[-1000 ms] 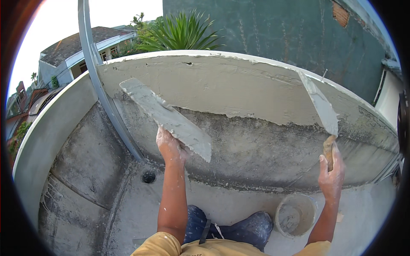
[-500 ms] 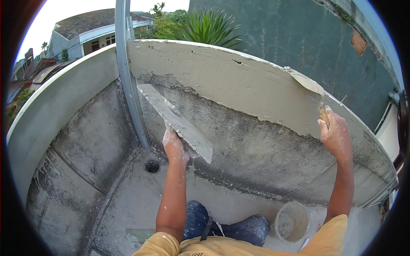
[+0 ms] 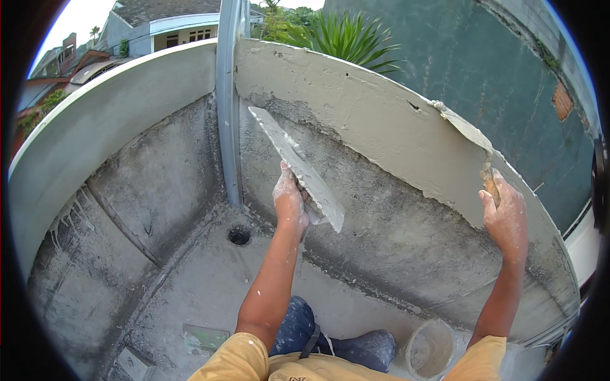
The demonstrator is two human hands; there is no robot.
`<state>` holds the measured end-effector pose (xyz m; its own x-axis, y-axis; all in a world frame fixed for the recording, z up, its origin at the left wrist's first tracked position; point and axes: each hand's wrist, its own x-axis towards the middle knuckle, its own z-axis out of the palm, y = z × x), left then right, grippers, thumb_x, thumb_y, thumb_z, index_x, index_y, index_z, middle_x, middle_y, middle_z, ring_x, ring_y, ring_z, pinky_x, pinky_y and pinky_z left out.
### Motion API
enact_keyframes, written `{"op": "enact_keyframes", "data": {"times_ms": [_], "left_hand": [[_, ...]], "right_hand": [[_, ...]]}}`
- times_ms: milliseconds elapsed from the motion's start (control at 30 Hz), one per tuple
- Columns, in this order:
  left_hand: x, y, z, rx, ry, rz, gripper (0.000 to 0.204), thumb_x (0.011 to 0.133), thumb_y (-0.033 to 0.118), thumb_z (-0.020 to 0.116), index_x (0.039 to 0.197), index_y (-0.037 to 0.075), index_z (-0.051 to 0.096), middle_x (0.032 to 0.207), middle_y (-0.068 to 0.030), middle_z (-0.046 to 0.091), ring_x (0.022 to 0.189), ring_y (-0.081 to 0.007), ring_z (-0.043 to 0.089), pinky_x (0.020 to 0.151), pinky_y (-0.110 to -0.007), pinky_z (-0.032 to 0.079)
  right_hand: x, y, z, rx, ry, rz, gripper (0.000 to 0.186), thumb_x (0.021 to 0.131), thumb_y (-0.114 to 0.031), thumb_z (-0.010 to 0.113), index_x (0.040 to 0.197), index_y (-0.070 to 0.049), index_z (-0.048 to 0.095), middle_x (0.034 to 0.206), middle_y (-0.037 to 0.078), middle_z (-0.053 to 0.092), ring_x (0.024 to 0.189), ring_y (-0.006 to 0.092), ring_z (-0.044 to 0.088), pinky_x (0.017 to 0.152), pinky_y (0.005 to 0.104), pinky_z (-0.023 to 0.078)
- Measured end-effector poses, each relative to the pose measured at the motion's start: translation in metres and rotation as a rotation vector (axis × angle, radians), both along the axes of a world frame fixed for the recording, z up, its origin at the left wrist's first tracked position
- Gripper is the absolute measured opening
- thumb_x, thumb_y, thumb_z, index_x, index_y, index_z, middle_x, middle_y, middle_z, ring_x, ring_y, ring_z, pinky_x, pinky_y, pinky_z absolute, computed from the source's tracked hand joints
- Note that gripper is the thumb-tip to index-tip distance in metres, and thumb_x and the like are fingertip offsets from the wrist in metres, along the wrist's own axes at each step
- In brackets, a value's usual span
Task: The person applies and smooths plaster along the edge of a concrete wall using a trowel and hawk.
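My left hand point(image 3: 291, 202) grips a flat board point(image 3: 306, 174) from beneath. The board is tilted, and wet grey-white plaster clings to its surface and edges. In my right hand point(image 3: 506, 219) is a trowel point(image 3: 469, 129), held by its wooden handle. Its plaster-coated blade lies along the top edge of the low wall point(image 3: 381, 133), with a lump of plaster at its far end. Smooth, pale plaster covers the wall's upper band; below a ragged line the surface is rough, stained grey. White smears coat both hands.
A metal post point(image 3: 228, 120) rises at the wall's corner, with a round drain hole point(image 3: 239, 235) near its foot. A clear bucket point(image 3: 455, 343) stands by my right knee. A greenish flat piece point(image 3: 204, 338) and a small block point(image 3: 135, 364) lie at lower left.
My view has swung left. The trowel has slid left along the wall's top edge, close to a small dark hole. My left hand still holds the board near the post.
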<state>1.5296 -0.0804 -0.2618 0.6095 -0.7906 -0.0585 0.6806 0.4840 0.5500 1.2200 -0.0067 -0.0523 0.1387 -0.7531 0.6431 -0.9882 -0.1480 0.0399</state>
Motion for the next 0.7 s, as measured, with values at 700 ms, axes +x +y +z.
{"op": "enact_keyframes", "data": {"times_ms": [700], "left_hand": [[0.117,-0.093,0.113,-0.014,-0.219,0.227,0.050,0.099,0.050,0.048,0.106,0.004,0.067,0.074,-0.0001,0.054,0.060,-0.0107,0.038,0.056,-0.029,0.036]], "right_hand": [[0.307,-0.150,0.038,0.126,0.121,0.514,0.029,0.085,-0.024,0.061,0.099,0.001,0.064,0.094,0.025,0.068,0.087,0.0404,0.067,0.081,0.0457,0.053]]}}
